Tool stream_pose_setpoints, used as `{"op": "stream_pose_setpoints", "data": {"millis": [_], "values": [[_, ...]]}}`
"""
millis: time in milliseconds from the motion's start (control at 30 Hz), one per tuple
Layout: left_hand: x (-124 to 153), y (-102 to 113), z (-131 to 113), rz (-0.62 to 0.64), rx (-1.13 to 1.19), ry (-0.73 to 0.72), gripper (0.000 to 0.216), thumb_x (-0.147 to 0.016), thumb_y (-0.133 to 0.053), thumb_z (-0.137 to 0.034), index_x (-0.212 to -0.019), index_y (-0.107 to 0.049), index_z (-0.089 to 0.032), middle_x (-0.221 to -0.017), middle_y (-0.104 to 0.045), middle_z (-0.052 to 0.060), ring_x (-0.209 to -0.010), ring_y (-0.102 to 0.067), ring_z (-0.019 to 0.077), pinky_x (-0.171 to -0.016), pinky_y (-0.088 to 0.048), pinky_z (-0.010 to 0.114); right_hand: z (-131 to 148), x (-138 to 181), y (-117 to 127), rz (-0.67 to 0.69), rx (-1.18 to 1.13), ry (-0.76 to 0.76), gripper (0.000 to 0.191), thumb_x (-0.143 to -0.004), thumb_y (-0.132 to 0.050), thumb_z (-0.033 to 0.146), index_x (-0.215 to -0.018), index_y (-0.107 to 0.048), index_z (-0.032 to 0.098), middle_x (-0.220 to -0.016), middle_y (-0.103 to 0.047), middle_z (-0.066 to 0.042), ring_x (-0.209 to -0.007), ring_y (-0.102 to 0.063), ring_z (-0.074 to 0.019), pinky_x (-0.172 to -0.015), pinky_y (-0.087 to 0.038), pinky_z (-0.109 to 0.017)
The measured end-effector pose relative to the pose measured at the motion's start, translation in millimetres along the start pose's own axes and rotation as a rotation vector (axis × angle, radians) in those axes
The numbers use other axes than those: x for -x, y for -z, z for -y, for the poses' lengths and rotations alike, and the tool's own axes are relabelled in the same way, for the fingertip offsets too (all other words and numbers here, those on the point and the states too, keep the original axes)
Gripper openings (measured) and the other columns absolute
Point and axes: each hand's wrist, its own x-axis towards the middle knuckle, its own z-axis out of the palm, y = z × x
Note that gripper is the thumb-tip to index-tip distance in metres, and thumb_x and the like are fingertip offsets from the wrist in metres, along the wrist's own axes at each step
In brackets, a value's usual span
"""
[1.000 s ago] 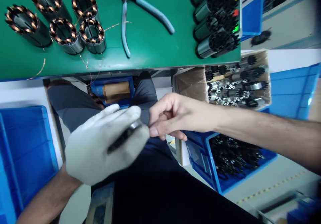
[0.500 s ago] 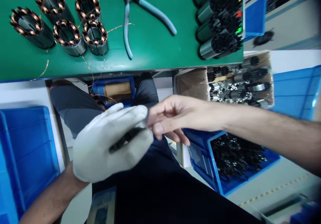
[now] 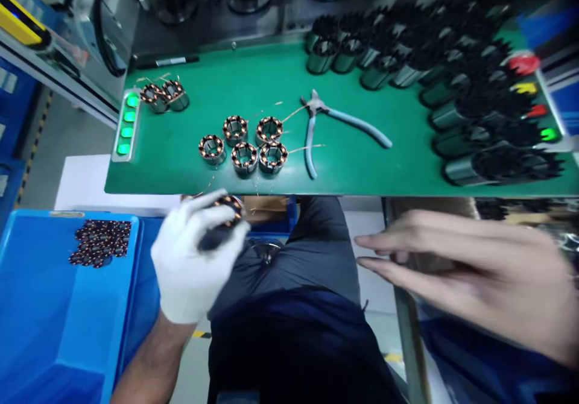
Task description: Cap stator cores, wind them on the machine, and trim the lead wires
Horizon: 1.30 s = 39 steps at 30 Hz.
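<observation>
My left hand point(image 3: 194, 259), in a white glove, is closed round a wound stator point(image 3: 225, 211) with copper coils, held just below the front edge of the green bench point(image 3: 344, 169). My bare right hand point(image 3: 456, 259) hovers to the right at lap height, fingers stretched out and apart, holding nothing; it is smeared by motion. On the bench above my left hand stands a cluster of several wound stators point(image 3: 244, 143) with loose copper wire ends. Blue-handled cutters point(image 3: 325, 128) lie beside them.
Rows of black unwound stator cores point(image 3: 474, 102) fill the bench's right side. Two more wound stators point(image 3: 163, 96) sit far left by a strip of green lights point(image 3: 127, 123). A blue bin point(image 3: 54, 307) at lower left holds a pile of wound stators point(image 3: 99, 242). Machinery stands behind.
The view has tilted up to show the whole bench. My hands have parted: the right let go and moved away to the right, the left rose toward the bench edge with the stator.
</observation>
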Motion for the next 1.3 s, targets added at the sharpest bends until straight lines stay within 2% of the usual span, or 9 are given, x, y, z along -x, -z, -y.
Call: {"op": "stream_pose_setpoints", "data": {"millis": [133,300,533,667,833,933,1033,1200,1300], "values": [[-33,-11,39,-0.137,-0.242,-0.026,0.008,-0.101,-0.089,-0.03,-0.107,-0.086,-0.026,-0.123,-0.086,0.007,-0.118,-0.079,0.0288,-0.101,-0.064,0.045,-5,5,-26,0.232,-0.119,0.013,0.014,-0.115,-0.073,0.026,-0.117,-0.086,0.024,-0.094,-0.082,-0.004,-0.077,-0.08,-0.0141,-0.068,-0.06,-0.023],[-56,-32,55,-0.079,-0.261,0.018,0.013,-0.1,-0.088,-0.034,-0.11,-0.085,-0.025,-0.119,-0.08,0.01,-0.112,-0.073,0.0313,-0.099,-0.06,0.049,-11,24,-48,0.437,-0.119,-0.041,0.021,-0.12,-0.065,0.035,-0.119,-0.086,0.028,-0.1,-0.079,-0.005,-0.085,-0.081,-0.0155,-0.072,-0.057,-0.024],[-108,7,97,-0.263,-0.331,0.082,0.036,-0.099,-0.082,-0.031,-0.134,-0.08,-0.026,-0.149,-0.071,0.02,-0.142,-0.063,0.0453,-0.122,-0.05,0.07,-10,38,-51,0.559,-0.189,-0.228,0.024,-0.119,-0.062,0.033,-0.122,-0.086,0.029,-0.108,-0.081,-0.007,-0.097,-0.085,-0.0215,-0.082,-0.063,-0.03],[-153,13,130,-0.095,-0.479,0.173,0.035,-0.093,-0.082,-0.03,-0.128,-0.084,-0.026,-0.173,-0.062,0.018,-0.158,-0.048,0.0542,-0.127,-0.043,0.077,1,33,-57,0.701,-0.16,-0.253,0.024,-0.114,-0.064,0.025,-0.126,-0.085,0.029,-0.116,-0.082,-0.008,-0.111,-0.084,-0.0268,-0.092,-0.065,-0.036],[-169,10,145,-0.042,-0.473,0.224,0.021,-0.095,-0.077,-0.038,-0.106,-0.078,-0.02,-0.161,-0.071,0.022,-0.155,-0.054,0.0529,-0.129,-0.045,0.074,11,30,-59,0.75,-0.133,-0.268,0.032,-0.105,-0.072,0.014,-0.128,-0.085,0.031,-0.122,-0.082,-0.006,-0.119,-0.083,-0.0273,-0.098,-0.065,-0.036],[-153,25,129,-0.228,-0.364,0.296,0.02,-0.097,-0.074,-0.036,-0.11,-0.073,-0.022,-0.143,-0.079,0.018,-0.14,-0.07,0.0456,-0.122,-0.055,0.069,6,31,-56,0.698,-0.164,-0.274,0.027,-0.106,-0.071,0.015,-0.123,-0.086,0.03,-0.118,-0.083,-0.006,-0.114,-0.084,-0.0264,-0.094,-0.066,-0.035],[-116,39,82,-0.321,-0.107,0.263,0.042,-0.092,-0.086,-0.041,-0.126,-0.067,-0.026,-0.124,-0.084,0.004,-0.117,-0.083,0.0332,-0.108,-0.068,0.058,5,25,-51,0.483,-0.272,-0.27,0.016,-0.112,-0.071,0.029,-0.116,-0.087,0.027,-0.103,-0.083,-0.007,-0.095,-0.084,-0.023,-0.084,-0.067,-0.032],[-39,34,-22,-0.033,0.041,0.036,0.075,-0.084,-0.1,-0.04,-0.151,-0.068,-0.037,-0.131,-0.087,0.0,-0.116,-0.089,0.0316,-0.097,-0.075,0.05,32,-12,-52,-0.051,-0.738,-0.391,0.051,-0.108,-0.084,0.052,-0.15,-0.075,0.025,-0.108,-0.084,-0.008,-0.089,-0.081,-0.0187,-0.082,-0.069,-0.029],[-12,23,-48,0.112,-0.03,-0.034,0.061,-0.096,-0.09,-0.037,-0.153,-0.07,-0.043,-0.127,-0.089,-0.004,-0.105,-0.09,0.0283,-0.085,-0.075,0.045,45,-36,-55,0.0,-1.095,-0.411,0.067,-0.102,-0.094,0.046,-0.161,-0.067,0.027,-0.117,-0.082,-0.005,-0.094,-0.081,-0.0146,-0.088,-0.068,-0.025]]}}
